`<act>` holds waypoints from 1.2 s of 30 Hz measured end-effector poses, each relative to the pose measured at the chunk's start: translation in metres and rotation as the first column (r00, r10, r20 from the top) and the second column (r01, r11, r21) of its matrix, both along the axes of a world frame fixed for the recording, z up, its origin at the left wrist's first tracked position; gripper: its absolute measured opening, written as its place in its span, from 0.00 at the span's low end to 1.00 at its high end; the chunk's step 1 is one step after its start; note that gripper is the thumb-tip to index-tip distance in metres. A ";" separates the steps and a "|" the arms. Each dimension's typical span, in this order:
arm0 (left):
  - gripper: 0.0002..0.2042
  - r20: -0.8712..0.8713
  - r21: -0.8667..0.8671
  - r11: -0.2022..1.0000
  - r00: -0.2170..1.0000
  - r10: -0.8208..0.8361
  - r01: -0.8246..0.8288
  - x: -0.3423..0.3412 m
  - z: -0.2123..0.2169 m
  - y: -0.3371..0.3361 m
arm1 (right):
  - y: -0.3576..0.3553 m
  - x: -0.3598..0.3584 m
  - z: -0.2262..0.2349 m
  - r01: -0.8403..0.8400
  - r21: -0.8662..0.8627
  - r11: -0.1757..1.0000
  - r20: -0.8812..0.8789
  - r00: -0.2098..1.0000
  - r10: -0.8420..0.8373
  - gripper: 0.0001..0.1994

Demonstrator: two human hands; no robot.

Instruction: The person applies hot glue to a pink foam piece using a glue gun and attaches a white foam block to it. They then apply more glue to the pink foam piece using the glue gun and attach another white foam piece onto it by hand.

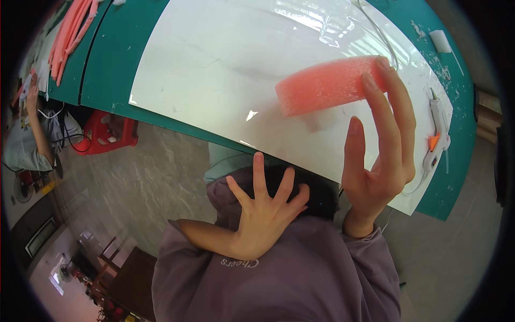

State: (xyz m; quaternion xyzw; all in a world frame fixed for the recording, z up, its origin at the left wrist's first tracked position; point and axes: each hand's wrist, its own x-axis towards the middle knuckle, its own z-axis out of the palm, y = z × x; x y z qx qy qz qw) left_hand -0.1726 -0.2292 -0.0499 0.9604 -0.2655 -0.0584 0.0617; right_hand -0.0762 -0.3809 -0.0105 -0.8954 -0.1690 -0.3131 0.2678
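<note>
L half of white sheet [198, 70] = open room, L edge over to pink foam piece [322, 88]; clear pass there. Foam + R hand [382, 174] at its R end block the R-ctr. Glue gun [433, 137] w/ cord obstructs nr surface's [115, 64] R edge. Cable [382, 32] crosses sheet's far R part; white block [441, 41] nr far R edge. Pink strips [70, 37] take up far L. L hand [268, 214] crowds front edge, approx ctr.
</note>
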 end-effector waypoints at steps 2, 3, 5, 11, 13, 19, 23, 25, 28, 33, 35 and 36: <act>0.18 -0.014 -0.088 0.995 0.999 0.036 -0.037 -0.003 -0.003 0.001 | 0.000 0.001 -0.002 -0.010 0.010 1.000 0.012 1.000 0.009 0.19; 0.18 -0.016 -0.087 0.995 0.999 0.037 -0.038 -0.004 -0.004 0.001 | 0.001 0.000 -0.002 -0.007 -0.002 1.000 0.012 1.000 0.007 0.19; 0.17 -0.029 -0.114 0.992 0.999 0.042 -0.045 -0.006 -0.005 0.002 | 0.002 0.000 -0.002 -0.003 -0.014 1.000 0.011 1.000 0.003 0.19; 0.19 -0.039 -0.047 0.999 0.999 0.023 -0.025 -0.005 -0.006 0.002 | 0.002 -0.002 -0.002 0.000 -0.021 1.000 0.018 1.000 0.001 0.19; 0.20 -0.031 -0.011 1.000 0.999 0.020 -0.021 -0.006 -0.011 0.003 | 0.003 -0.002 -0.002 0.001 -0.026 1.000 0.010 1.000 0.000 0.19; 0.20 -0.010 0.061 0.998 1.000 0.008 -0.008 -0.004 -0.016 0.008 | 0.001 -0.002 -0.002 -0.005 -0.011 1.000 0.025 1.000 0.006 0.18; 0.18 0.038 0.085 0.996 0.999 0.008 -0.011 0.001 -0.017 0.011 | 0.002 -0.001 -0.002 0.001 -0.017 1.000 0.021 1.000 -0.001 0.17; 0.17 0.038 0.070 0.997 0.999 0.017 -0.020 0.003 -0.015 0.011 | 0.003 -0.002 0.000 0.003 -0.024 1.000 -0.001 1.000 -0.003 0.17; 0.13 0.052 0.033 0.999 0.998 0.022 -0.024 0.005 -0.011 0.010 | 0.003 -0.002 0.001 0.003 -0.020 1.000 -0.005 1.000 -0.003 0.17; 0.14 0.121 -0.453 0.889 0.992 -0.020 0.073 0.007 0.022 0.020 | 0.003 -0.003 0.001 0.001 0.008 1.000 -0.021 1.000 -0.001 0.17; 0.15 0.313 -0.608 0.777 0.949 0.047 0.162 0.026 0.027 0.026 | 0.006 -0.004 0.007 -0.012 0.060 0.998 -0.063 0.998 0.016 0.17; 0.16 0.460 -0.720 0.640 0.875 0.150 0.268 0.034 0.029 0.030 | 0.009 -0.005 0.009 -0.007 0.053 0.999 -0.043 0.999 0.010 0.17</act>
